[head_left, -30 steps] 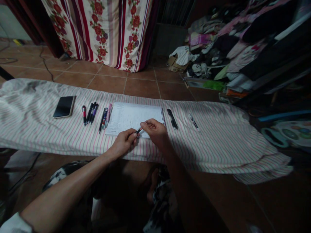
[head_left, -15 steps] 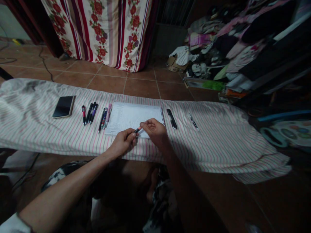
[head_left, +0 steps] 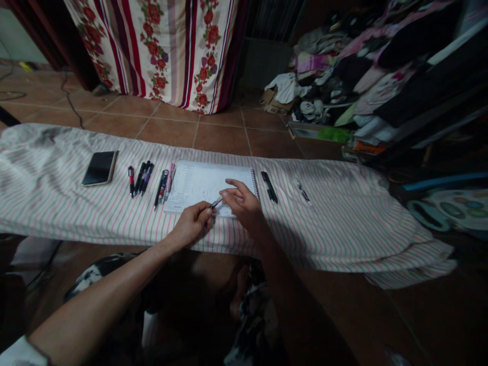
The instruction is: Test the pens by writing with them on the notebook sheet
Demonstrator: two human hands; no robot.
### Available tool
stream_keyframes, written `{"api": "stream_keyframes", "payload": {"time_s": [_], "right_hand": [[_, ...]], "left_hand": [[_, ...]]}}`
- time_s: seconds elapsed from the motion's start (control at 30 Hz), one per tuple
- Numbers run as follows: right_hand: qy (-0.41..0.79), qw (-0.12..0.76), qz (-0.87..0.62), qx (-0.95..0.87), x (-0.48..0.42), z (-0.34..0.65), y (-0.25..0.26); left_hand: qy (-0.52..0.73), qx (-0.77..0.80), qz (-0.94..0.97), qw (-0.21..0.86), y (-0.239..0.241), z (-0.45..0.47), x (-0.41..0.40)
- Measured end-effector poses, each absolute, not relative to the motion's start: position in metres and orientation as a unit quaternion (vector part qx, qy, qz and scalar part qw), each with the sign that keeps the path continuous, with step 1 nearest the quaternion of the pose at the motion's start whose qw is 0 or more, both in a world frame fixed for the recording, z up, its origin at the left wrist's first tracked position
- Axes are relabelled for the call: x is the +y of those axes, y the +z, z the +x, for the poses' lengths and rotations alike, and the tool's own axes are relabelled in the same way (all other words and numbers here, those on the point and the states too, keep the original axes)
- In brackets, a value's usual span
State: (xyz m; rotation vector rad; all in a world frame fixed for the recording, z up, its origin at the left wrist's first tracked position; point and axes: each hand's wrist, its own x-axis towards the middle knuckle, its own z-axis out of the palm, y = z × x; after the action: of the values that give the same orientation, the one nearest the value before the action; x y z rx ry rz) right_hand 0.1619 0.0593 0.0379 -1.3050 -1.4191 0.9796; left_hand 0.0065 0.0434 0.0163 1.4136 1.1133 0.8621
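Pinching the slim pen (head_left: 216, 202) between the thumb and fingers of my left hand (head_left: 193, 218), I hold it aslant over the near part of the notebook (head_left: 202, 179). My right hand (head_left: 244, 202) has just loosened: the forefinger has lifted and the fingers stand partly spread by the pen's far end, though I cannot tell whether any touches. So my left grip seems to bear it. Black pens (head_left: 270, 187) lie right of the notebook, a phone (head_left: 99, 168) farther left, on striped cloth (head_left: 343, 218).
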Motion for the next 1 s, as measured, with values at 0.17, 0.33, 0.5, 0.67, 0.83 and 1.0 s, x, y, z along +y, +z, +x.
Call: {"api": "stream_keyframes", "payload": {"time_s": [0.17, 0.33, 0.5, 0.67, 0.83, 1.0], "right_hand": [[0.322, 0.407, -0.618, -0.59, 0.0614, 0.1609, 0.0348], [0.352, 0.428, -0.56, -0.615, 0.061, 0.1624, 0.0363], [0.401, 0.445, -0.486, -0.637, 0.0604, 0.1642, 0.0357], [0.419, 0.475, -0.521, -0.571, 0.0604, 0.1604, 0.0355], [0.4, 0.48, -0.561, -0.543, 0.062, 0.1581, 0.0359], [0.379, 0.487, -0.545, -0.567, 0.0612, 0.1611, 0.037]], "left_hand": [[0.35, 0.468, 0.628, 0.514, 0.0169, 0.0063, 0.0418], [0.344, 0.469, 0.613, 0.535, 0.0165, 0.0063, 0.0421], [0.351, 0.467, 0.599, 0.548, 0.0147, 0.0062, 0.0433], [0.357, 0.467, 0.602, 0.54, 0.0161, 0.007, 0.0419], [0.338, 0.474, 0.618, 0.529, 0.0177, 0.0082, 0.04], [0.334, 0.469, 0.612, 0.542, 0.0142, 0.0086, 0.0406]]}}
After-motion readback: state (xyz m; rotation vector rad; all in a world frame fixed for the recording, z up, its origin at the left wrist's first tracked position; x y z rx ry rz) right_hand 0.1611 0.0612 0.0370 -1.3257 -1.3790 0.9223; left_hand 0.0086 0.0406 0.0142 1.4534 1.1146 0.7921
